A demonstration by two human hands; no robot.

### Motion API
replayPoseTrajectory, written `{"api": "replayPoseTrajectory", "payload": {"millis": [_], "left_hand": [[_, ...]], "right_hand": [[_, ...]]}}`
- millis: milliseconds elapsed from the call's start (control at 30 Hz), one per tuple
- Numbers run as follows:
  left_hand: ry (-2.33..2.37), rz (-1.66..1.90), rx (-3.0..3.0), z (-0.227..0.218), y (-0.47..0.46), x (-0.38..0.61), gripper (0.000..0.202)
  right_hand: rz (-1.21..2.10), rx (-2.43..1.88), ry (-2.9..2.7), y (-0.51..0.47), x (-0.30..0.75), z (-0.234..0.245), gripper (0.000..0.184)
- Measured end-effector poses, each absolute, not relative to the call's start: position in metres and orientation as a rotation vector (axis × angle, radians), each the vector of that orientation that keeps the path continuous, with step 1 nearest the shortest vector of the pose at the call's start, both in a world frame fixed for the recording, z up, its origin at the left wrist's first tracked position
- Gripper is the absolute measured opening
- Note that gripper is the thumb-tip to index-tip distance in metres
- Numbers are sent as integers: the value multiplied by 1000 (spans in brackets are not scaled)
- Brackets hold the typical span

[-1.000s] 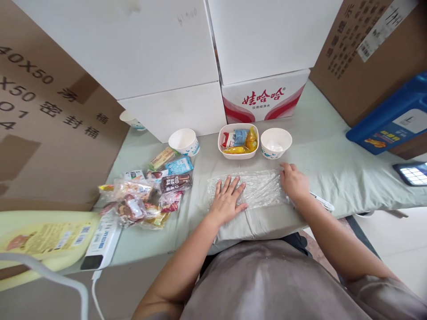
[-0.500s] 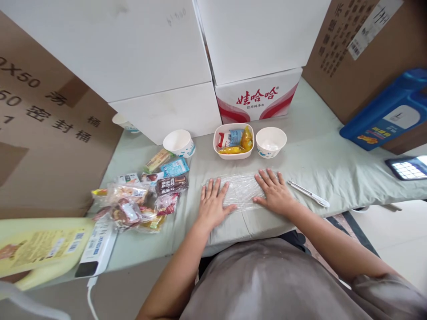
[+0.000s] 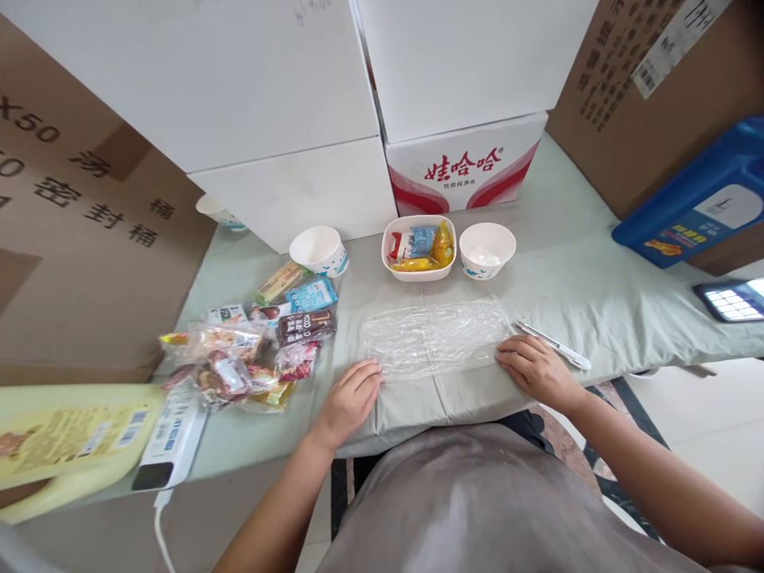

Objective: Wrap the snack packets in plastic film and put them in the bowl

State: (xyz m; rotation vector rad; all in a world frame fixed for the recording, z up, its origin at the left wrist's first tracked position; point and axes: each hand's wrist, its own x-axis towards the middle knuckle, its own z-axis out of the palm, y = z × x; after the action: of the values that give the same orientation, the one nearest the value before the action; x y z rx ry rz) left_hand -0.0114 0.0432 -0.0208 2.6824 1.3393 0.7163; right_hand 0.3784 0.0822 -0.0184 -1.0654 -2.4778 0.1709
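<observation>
A crinkled sheet of clear plastic film (image 3: 438, 338) lies flat on the cloth in front of me. At its near left corner is my left hand (image 3: 352, 398), its fingers drawn together on the film's edge. My right hand (image 3: 537, 370) has its fingers curled over the near right corner, pinching there; the fingertips are partly hidden. Just beyond the right hand rests a white utility knife (image 3: 555, 346). Past the film stands a white tray (image 3: 418, 276) holding several wrapped snacks, with a paper bowl (image 3: 486, 243) on its right.
Several packaged snacks (image 3: 232, 350) are heaped at the left, near another paper bowl (image 3: 316, 251) and a white power bank (image 3: 170, 438) with a cable. White boxes (image 3: 298, 191) wall off the back. A blue bottle (image 3: 692, 199) and a phone (image 3: 728, 301) are at the right.
Both hands, spread flat on the film before, have drawn apart and toward me to its near corners, with fingers closed. More of the film is uncovered.
</observation>
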Motion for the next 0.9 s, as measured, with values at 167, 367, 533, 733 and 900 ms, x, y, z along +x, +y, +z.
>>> {"api": "replayPoseTrajectory", "payload": {"millis": [167,367,533,733,900], "left_hand": [[1450,760,2551,-12,50,-12,18],[1826,486,2387,-5,72,-7,20],[2093,154,2221,-6,101,9,23],[2175,186,2288,-5,109,16,21],[2050,709,2396,-2,95,42,28]], "right_hand": [[290,-1036,-2414,84,373,-12,13],[252,-1357,-2233,97,357,-17,18],[169,-1668,-2201,118,342,-24,26],[2,-1813,-2276,129,336,-21,31],[-75,-1420,-2283,120,318,-10,34]]}}
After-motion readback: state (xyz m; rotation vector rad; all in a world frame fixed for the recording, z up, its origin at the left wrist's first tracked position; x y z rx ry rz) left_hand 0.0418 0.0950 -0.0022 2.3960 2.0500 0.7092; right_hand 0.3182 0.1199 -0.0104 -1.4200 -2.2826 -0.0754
